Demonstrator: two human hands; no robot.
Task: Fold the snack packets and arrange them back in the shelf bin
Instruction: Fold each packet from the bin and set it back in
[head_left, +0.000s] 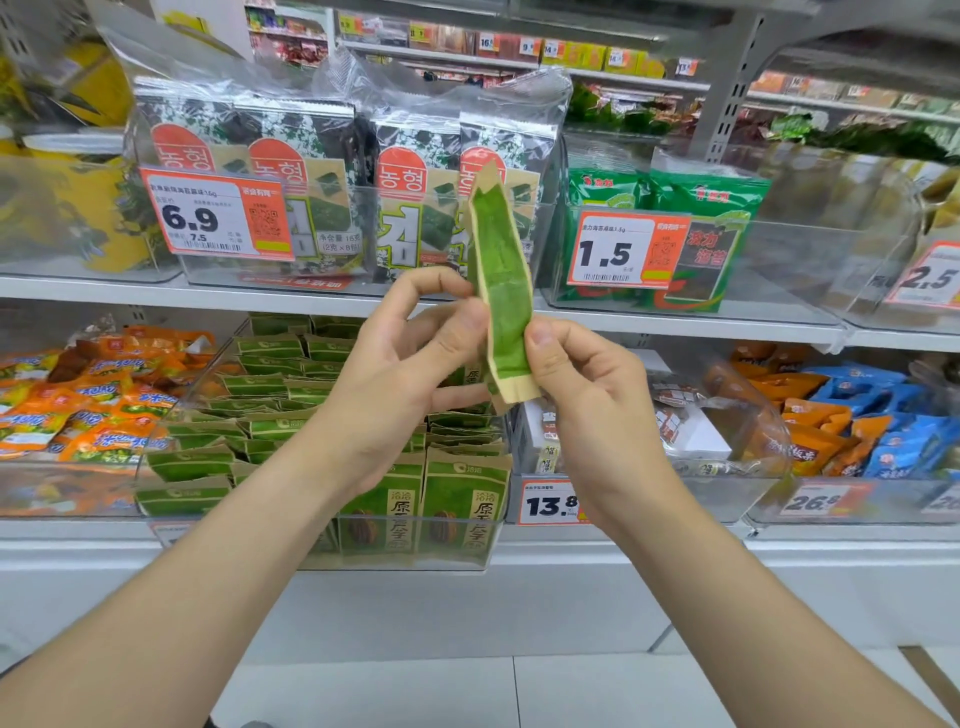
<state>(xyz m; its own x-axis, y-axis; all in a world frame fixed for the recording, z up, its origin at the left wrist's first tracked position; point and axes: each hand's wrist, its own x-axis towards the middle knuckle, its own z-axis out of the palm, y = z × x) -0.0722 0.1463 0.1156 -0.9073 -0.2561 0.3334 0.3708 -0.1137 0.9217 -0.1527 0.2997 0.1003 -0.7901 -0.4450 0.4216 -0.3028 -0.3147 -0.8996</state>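
A narrow green and tan snack packet (500, 280) stands upright in front of me, seen nearly edge-on. My left hand (400, 374) pinches its lower left edge between thumb and fingers. My right hand (587, 395) pinches the lower right edge with the thumb on top. Below the hands a clear shelf bin (322, 551) holds several matching green and tan packets (260, 426), some lying flat at the back, two standing upright at the front.
Upper shelf: clear bins of seaweed packs (291, 187) and green packs (696, 228) with orange price tags. Orange snack packets (78, 405) fill the bin at left. Right of my hands, a bin with a plastic bag (727, 426), then orange and blue packets (872, 426).
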